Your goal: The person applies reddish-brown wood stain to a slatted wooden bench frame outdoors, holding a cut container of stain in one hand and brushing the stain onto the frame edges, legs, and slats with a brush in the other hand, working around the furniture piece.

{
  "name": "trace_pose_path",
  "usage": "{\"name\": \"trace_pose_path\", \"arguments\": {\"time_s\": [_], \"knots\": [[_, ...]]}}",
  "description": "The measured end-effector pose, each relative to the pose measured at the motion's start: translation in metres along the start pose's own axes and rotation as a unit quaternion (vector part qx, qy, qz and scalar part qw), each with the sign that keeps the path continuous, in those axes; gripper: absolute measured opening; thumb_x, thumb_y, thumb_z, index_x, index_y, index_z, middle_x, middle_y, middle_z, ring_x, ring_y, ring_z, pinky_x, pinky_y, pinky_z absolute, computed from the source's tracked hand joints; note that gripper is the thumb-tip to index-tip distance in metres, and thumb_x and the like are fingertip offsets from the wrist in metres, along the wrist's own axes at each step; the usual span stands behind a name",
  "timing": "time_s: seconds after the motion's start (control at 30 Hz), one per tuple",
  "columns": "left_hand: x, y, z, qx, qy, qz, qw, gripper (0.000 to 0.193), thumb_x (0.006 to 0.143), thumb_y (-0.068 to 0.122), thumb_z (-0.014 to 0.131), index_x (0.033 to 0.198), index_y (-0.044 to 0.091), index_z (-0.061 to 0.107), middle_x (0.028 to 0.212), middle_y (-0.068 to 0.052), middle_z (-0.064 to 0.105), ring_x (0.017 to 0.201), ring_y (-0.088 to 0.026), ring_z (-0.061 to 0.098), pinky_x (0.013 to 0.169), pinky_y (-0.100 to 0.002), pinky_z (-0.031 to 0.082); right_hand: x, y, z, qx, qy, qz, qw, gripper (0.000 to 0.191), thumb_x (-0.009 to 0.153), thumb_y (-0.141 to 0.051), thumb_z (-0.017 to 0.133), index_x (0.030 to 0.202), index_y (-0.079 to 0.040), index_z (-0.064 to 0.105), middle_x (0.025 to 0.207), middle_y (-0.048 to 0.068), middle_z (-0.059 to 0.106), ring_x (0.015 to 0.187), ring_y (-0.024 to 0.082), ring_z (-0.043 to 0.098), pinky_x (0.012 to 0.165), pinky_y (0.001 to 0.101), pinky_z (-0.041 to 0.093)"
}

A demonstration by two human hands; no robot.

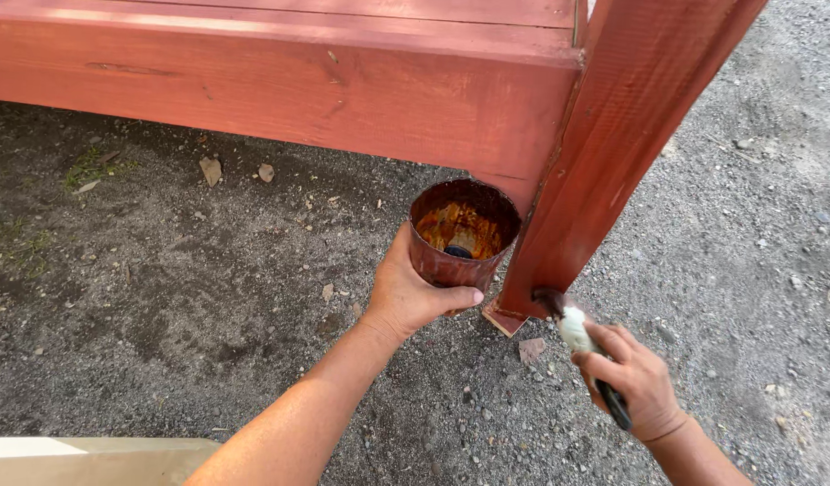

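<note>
Beside the red post [613, 153], our left hand [406, 292] grips the cup [460, 236]; our right hand [636, 378] presses the brush [572, 328] low against the post.

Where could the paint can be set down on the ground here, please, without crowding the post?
Open gravel lies left of the left hand, below the red beam. More lies right of the post. It is crowded at the post's foot, where the paint can, the brush and the right hand meet.
</note>
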State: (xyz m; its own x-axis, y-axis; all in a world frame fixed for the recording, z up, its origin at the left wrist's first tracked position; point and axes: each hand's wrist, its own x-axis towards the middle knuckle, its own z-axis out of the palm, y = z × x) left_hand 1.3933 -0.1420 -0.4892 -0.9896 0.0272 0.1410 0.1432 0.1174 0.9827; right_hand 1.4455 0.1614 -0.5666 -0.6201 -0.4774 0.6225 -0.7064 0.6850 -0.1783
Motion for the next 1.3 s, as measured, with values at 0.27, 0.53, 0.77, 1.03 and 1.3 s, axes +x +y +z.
{"name": "trace_pose_path", "arguments": {"time_s": [0.27, 0.53, 0.77, 1.03, 1.3], "knots": [[0.0, -0.01, -0.001, 0.073, 0.002, -0.038, 0.997, 0.107, 0.047, 0.019, 0.097, 0.139, 0.009, 0.045, 0.13, -0.008, 0.068, 0.122, -0.021, 0.068, 0.105, -0.036, 0.056, -0.003, 0.001, 0.03, -0.031, -0.108, 0.012, 0.994, 0.029, 0.072, -0.011, 0.07, 0.098, -0.024, 0.066, 0.126, 0.008, 0.065, 0.113, 0.03, 0.064, 0.08, 0.0415, 0.059], [-0.002, -0.015, 0.007, 0.057, 0.019, -0.029, 0.998, 0.107, 0.047, 0.018, 0.097, 0.14, 0.008, 0.044, 0.13, -0.009, 0.067, 0.121, -0.021, 0.067, 0.103, -0.036, 0.057, 0.002, 0.0, 0.022, -0.024, -0.169, 0.042, 0.984, 0.026, 0.074, -0.008, 0.068, 0.095, -0.023, 0.065, 0.127, 0.002, 0.064, 0.121, 0.028, 0.06, 0.086, 0.0411, 0.056], [-0.005, -0.008, -0.003, 0.041, 0.015, -0.035, 0.998, 0.1, 0.047, 0.018, 0.096, 0.134, 0.007, 0.047, 0.126, -0.009, 0.069, 0.116, -0.021, 0.07, 0.097, -0.035, 0.061, -0.015, 0.012, 0.011, -0.045, -0.212, 0.09, 0.972, 0.039, 0.069, -0.005, 0.071, 0.1, -0.027, 0.066, 0.127, -0.002, 0.063, 0.111, 0.025, 0.062, 0.086, 0.0405, 0.056], [-0.007, -0.002, -0.006, 0.064, 0.019, -0.013, 0.998, 0.099, 0.047, 0.017, 0.097, 0.133, 0.008, 0.048, 0.126, -0.008, 0.069, 0.118, -0.02, 0.069, 0.102, -0.035, 0.057, 0.001, -0.01, 0.008, -0.057, -0.234, 0.073, 0.968, 0.032, 0.072, -0.005, 0.072, 0.095, -0.026, 0.066, 0.115, -0.004, 0.065, 0.112, 0.024, 0.062, 0.085, 0.0383, 0.055], [-0.011, 0.023, -0.01, -0.016, -0.01, 0.035, 0.999, 0.095, 0.052, 0.01, 0.097, 0.134, 0.004, 0.049, 0.128, -0.01, 0.069, 0.12, -0.023, 0.069, 0.104, -0.04, 0.057, 0.051, -0.02, -0.012, 0.004, -0.147, 0.086, 0.985, 0.034, 0.066, -0.002, 0.073, 0.094, -0.02, 0.069, 0.119, 0.0, 0.067, 0.109, 0.027, 0.062, 0.082, 0.04, 0.055]]}}
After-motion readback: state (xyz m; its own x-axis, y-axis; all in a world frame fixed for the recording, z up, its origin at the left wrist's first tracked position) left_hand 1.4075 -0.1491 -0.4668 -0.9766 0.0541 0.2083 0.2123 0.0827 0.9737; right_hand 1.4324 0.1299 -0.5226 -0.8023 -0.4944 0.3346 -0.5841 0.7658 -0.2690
